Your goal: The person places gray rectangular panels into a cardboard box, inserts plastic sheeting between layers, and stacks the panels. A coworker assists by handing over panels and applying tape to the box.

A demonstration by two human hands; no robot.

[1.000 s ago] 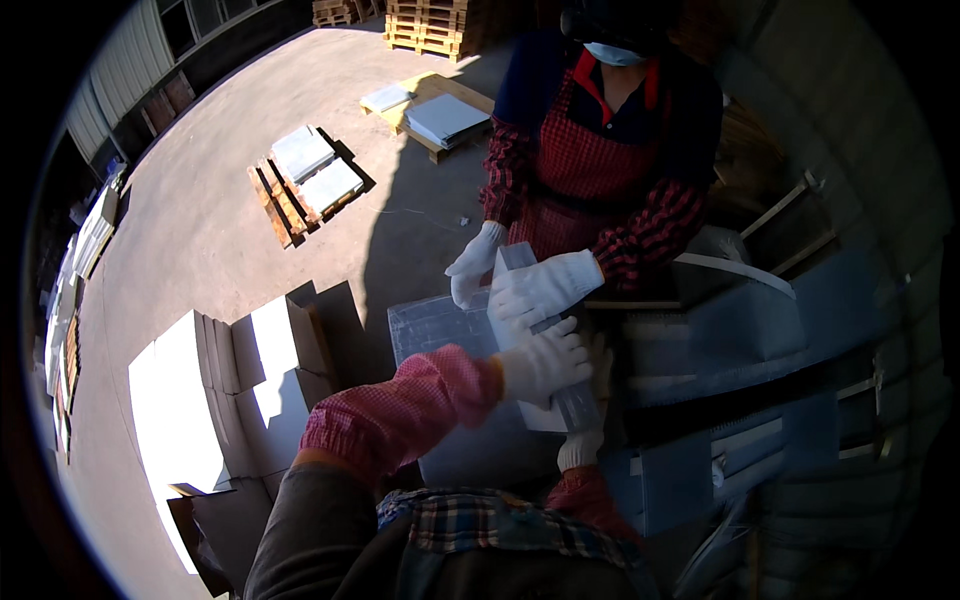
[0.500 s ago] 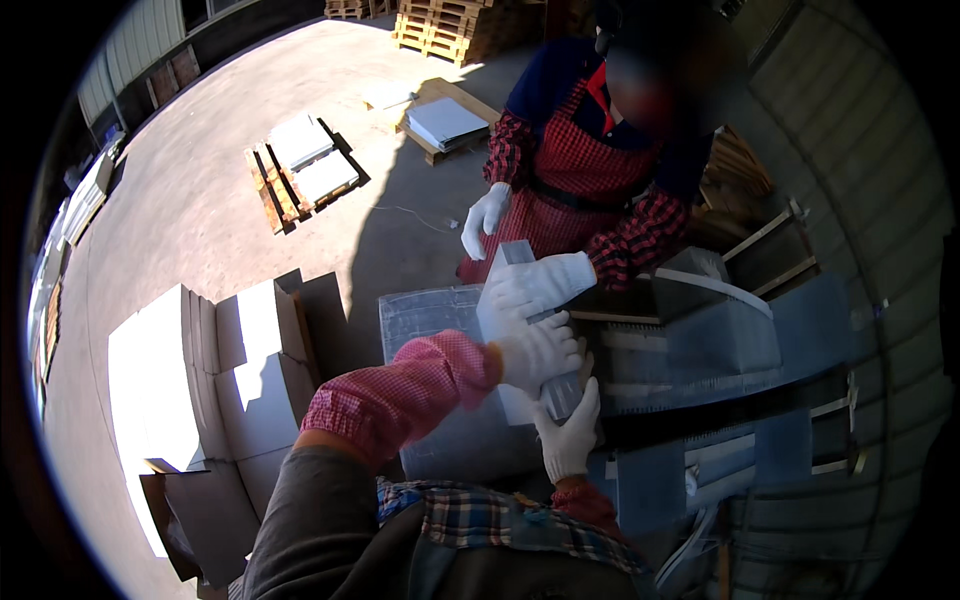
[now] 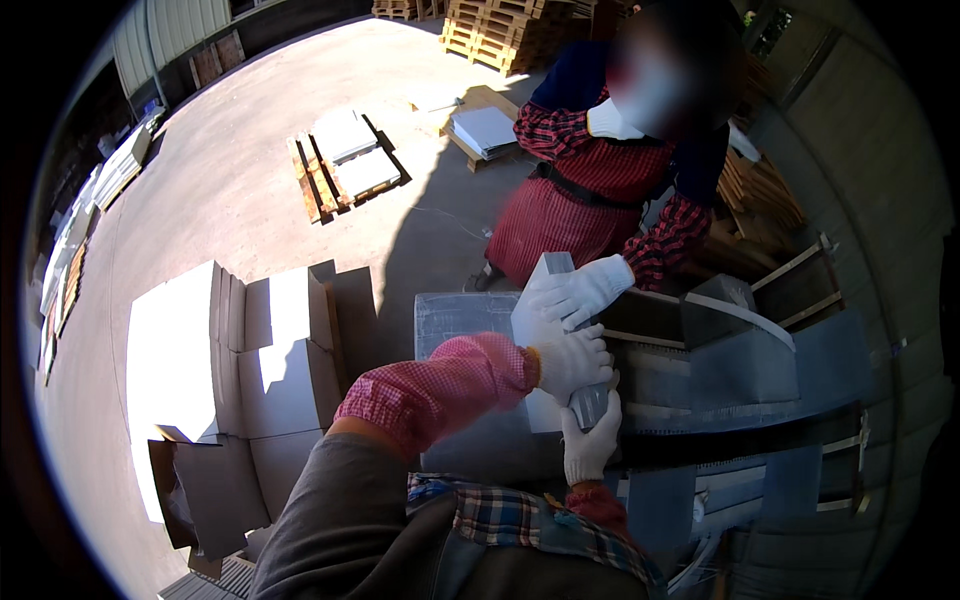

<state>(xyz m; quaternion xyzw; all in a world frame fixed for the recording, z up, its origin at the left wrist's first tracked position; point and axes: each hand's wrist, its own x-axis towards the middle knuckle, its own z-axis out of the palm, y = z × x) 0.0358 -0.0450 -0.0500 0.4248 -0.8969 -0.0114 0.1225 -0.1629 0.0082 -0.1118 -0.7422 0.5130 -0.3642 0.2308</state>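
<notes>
A long, narrow white stack of thin sheets, its edge face grey and finely lined, lies over the grey worktop. My left hand, in a white knit glove, presses on its upper side with the fingers bent over the edge. At the near end, my right hand, gloved alike, grips the stack's corner with the thumb up; its other fingers are partly hidden. A co-worker's gloved hand rests on the far part of the stack. That person's other hand is raised near their head.
Grey-topped surface lies under the stack. White cartons stand at the left. A frame with translucent grey sheets extends to the right. Pallets with white sheets lie on the floor beyond, and stacked pallets stand at the back.
The co-worker's free hand has risen from beside the stack to near their head. My view has shifted, so the scene sits farther right. Both my hands stay on the stack.
</notes>
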